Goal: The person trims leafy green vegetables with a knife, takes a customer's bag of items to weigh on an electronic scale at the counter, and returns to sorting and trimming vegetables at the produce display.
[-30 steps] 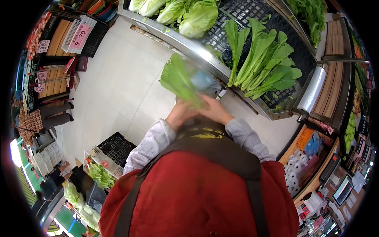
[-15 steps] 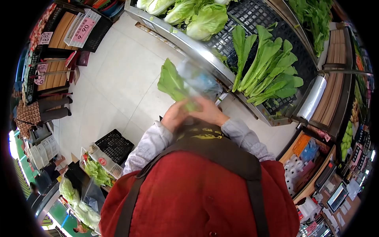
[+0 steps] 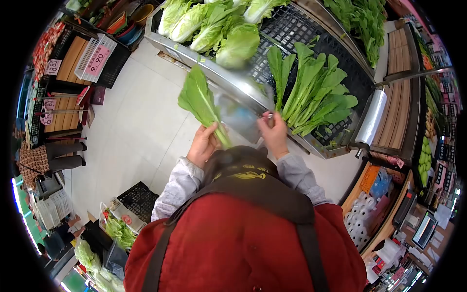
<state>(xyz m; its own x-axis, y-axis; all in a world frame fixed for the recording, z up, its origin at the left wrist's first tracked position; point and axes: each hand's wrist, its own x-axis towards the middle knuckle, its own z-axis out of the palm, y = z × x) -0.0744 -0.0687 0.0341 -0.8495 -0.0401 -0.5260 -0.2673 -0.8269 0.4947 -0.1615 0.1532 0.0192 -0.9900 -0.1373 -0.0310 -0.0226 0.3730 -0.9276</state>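
My left hand (image 3: pixel 203 146) is closed around the stem of a leafy green (image 3: pixel 198 97), which points up and away from me. To its right, my right hand (image 3: pixel 274 134) is raised with bent fingers near the stall edge. A small shiny piece and a blurred greyish streak show at its fingertips; what it grips is unclear. Between and beyond the hands hangs a clear plastic bag (image 3: pixel 238 114) with something bluish in it. A pile of the same leafy greens (image 3: pixel 316 95) lies on the black crate (image 3: pixel 287 27) beside my right hand.
A metal-edged stall (image 3: pixel 194 61) runs diagonally ahead, with pale cabbages (image 3: pixel 238 46) at its left. A plastic-film roll (image 3: pixel 372 117) is mounted at right. Crates of vegetables (image 3: pixel 119 231) stand at lower left. Across the tiled floor (image 3: pixel 131 112), a person (image 3: pixel 61 158) is at far left.
My hands were together at the leafy green's stem; now my right hand has moved away to the right and up. My left hand has shifted slightly left, still holding the leafy green.
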